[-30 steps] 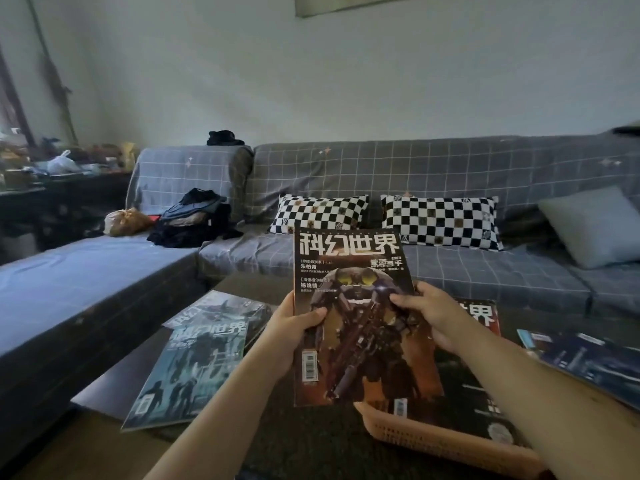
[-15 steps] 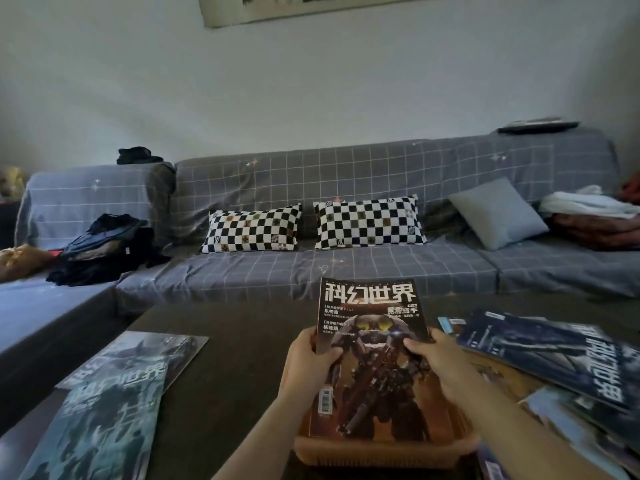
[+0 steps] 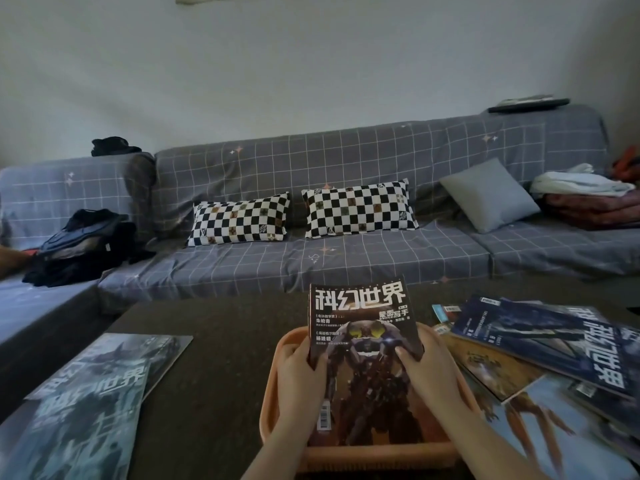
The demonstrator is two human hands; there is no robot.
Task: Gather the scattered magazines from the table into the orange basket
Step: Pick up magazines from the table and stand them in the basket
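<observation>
A magazine with a dark robot cover leans into the orange basket, its lower end inside and its top sticking up over the far rim. My left hand grips its left edge and my right hand holds its right side. Two grey-blue magazines lie overlapped at the table's left. Several more magazines are piled at the right, next to the basket.
The dark table stands in front of a grey checked sofa with two chequered pillows, a grey cushion, dark clothes at the left and folded laundry at the right.
The view has swung right and down. Both hands have lowered the robot-cover magazine from mid-air into the orange basket.
</observation>
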